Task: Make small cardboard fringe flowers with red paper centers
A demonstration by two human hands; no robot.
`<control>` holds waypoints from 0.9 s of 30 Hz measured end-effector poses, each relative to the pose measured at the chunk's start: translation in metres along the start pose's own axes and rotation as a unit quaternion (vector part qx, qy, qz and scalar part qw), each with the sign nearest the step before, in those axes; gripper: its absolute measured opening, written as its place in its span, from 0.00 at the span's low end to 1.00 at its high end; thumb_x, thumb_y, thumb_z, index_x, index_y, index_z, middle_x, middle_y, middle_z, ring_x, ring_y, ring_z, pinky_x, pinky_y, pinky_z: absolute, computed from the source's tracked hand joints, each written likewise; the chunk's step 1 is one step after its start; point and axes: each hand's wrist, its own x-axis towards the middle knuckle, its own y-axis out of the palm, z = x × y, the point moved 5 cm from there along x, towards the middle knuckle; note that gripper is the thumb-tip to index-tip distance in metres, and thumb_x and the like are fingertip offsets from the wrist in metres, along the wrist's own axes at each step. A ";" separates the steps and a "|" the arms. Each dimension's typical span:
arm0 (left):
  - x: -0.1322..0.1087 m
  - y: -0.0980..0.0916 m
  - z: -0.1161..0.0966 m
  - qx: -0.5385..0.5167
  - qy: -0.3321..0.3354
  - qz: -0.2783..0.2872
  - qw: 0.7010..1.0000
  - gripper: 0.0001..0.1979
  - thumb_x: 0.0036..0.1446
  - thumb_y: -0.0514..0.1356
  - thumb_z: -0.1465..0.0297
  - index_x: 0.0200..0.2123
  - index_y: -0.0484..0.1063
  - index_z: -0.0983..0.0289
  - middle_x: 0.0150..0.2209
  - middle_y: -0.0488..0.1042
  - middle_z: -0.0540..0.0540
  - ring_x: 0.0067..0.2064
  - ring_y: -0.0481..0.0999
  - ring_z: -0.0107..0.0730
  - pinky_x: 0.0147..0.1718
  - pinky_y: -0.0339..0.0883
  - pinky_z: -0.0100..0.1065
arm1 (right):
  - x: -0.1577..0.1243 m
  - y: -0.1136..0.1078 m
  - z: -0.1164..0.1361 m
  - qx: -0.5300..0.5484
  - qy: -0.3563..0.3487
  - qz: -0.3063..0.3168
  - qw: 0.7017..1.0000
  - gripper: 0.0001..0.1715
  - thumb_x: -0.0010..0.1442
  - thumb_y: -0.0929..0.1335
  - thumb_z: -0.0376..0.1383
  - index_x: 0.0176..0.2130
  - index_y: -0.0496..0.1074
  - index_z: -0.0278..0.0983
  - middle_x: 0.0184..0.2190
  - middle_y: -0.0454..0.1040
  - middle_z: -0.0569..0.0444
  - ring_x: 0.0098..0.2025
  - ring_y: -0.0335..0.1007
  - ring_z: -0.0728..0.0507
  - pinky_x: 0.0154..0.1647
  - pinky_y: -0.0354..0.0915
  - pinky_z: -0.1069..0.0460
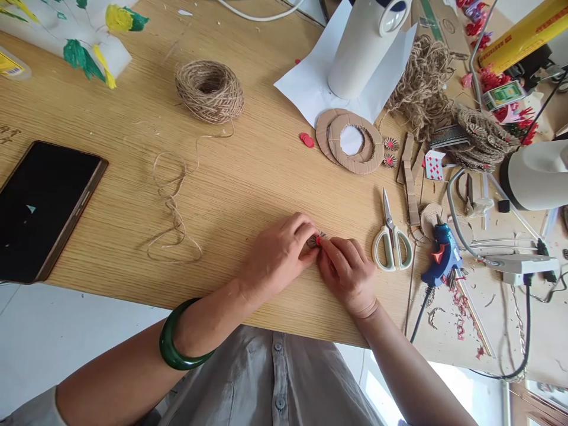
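Left fingers (304, 229) are gripping a little cardboard disc (313, 241) | right fingers (341, 251) are pushing a red bit (318, 241) on it

The held corrugated cardboard piece (314, 241) looks rough, the wooden tabletop (248, 177) smooth.

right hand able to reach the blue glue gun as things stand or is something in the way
Probably yes. The right hand is near the blue glue gun, and only the flat-lying scissors sit between them, easy to pass over. It must first release the small piece.
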 end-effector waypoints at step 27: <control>-0.002 0.000 0.001 -0.020 0.027 -0.029 0.999 0.09 0.59 0.62 0.73 0.44 0.72 0.63 0.44 0.76 0.54 0.45 0.77 0.37 0.43 0.72 0.37 | -0.004 -0.007 0.004 -0.057 -0.021 0.010 0.998 0.20 0.64 0.67 0.26 0.55 0.73 0.35 0.39 0.76 0.48 0.37 0.63 0.43 0.34 0.63 0.50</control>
